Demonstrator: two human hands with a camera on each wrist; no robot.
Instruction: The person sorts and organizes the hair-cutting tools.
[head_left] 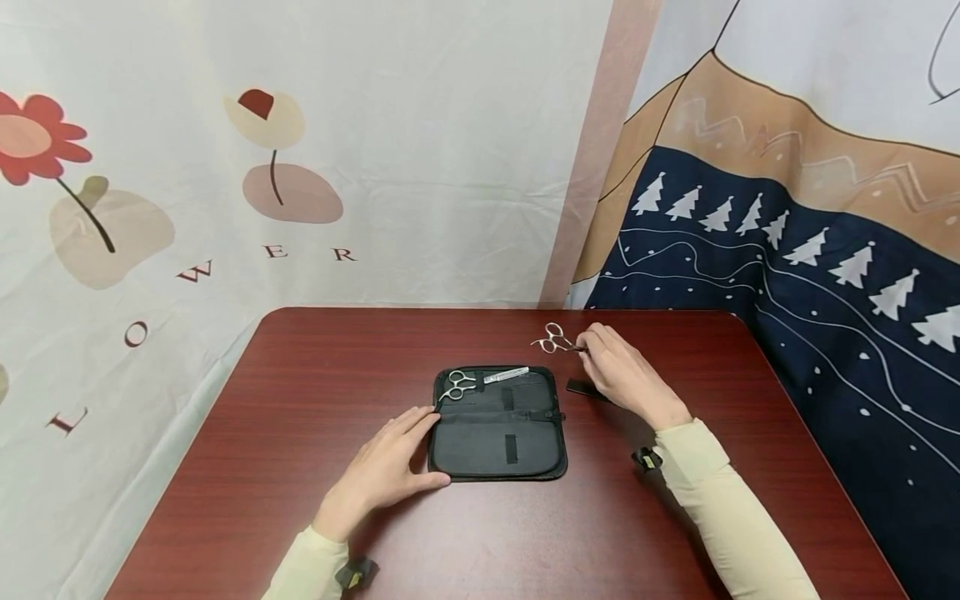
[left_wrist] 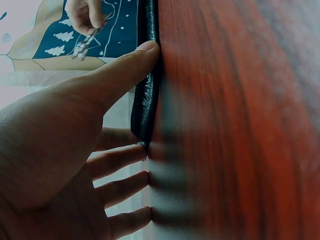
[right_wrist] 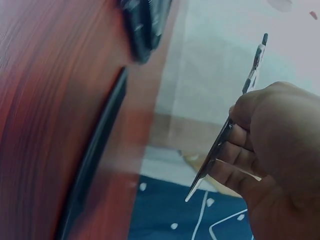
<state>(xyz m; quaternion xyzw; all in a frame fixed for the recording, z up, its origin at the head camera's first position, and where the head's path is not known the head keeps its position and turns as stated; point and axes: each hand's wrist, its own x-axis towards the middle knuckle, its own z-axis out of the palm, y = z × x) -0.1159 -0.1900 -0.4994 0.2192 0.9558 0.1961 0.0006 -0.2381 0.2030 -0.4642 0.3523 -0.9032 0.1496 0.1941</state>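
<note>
So the right hand (head_left: 618,371) is pinching some scissors (right_wrist: 218,143) by the blade end between thumb and fingers, with the finger rings sticking out to its left, and it's holding them clear of the desk (head_left: 337,358). The left hand (head_left: 393,458) isn't grabbing anything: its fingers are lying spread along the left edge of the black case (head_left: 472,446), thumb resting at the near corner, so I'm guessing it's steadying the thing. The case is lying open just right of that hand, and a second pair (head_left: 504,376) is resting across its far half. A flat dark strip (head_left: 587,389) is lying just under the right hand on the near side; might be a comb, can't really tell.

To me the step in hand is looking like handling the scissors beside the case. If they're going in, the next move is probably calling for a leftward swing, then lining the blades up with a free loop (head_left: 512,449) while the left hand is bracing the case.
</note>
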